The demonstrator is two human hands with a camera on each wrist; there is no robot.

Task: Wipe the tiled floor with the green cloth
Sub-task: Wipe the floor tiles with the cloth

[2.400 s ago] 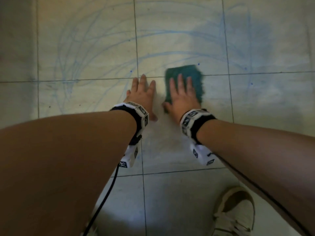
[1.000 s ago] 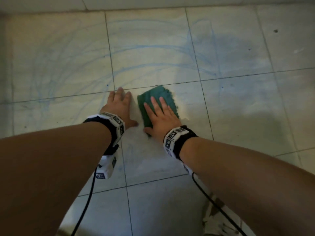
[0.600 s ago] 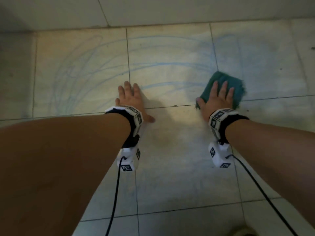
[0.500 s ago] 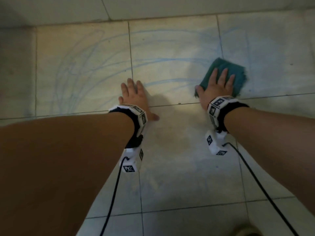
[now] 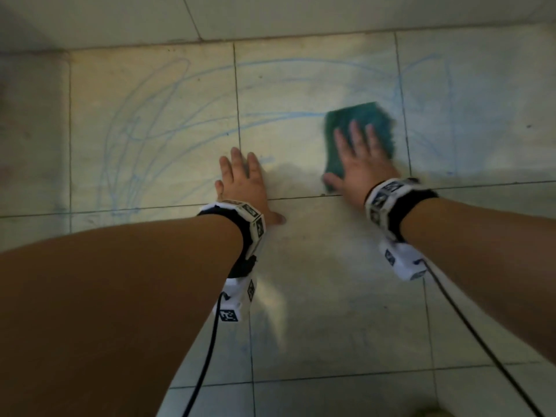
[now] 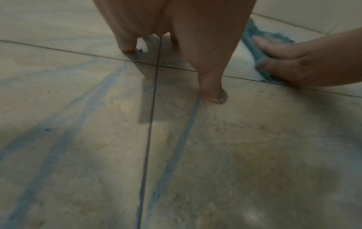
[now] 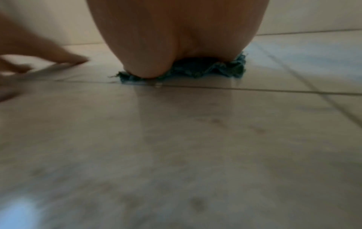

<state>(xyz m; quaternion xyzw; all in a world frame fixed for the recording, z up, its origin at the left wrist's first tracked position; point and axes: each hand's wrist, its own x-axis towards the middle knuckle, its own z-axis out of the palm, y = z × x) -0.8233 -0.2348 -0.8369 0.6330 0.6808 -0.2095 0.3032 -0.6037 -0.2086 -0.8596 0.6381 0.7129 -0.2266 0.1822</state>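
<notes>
The right hand [image 5: 359, 164] is laid flat, palm down, on the green cloth [image 5: 361, 127], with its fingers [image 5: 355, 135] held straight and slightly spread and the thumb stretched out to the left along the cloth's near edge; nothing is gripped, the cloth being pressed to the tiled floor [image 5: 301, 266] under the flat palm. The left hand [image 5: 240, 182] is planted flat on the bare tile well to the left of the cloth, its fingers straight and close together, its thumb pointed toward the right, and nothing is held by it. Both forearms are extended forward, each banded at the wrist by a black strap with white marker blocks, from which a black cable is trailed. The cloth is seen as a folded, roughly rectangular pad, dark teal-green, with frayed and rumpled edges shown in the right wrist view [image 7: 205, 69]. It is placed just beyond a grout line, on a tile crossed by curved blue scribble marks [image 5: 156, 121].
</notes>
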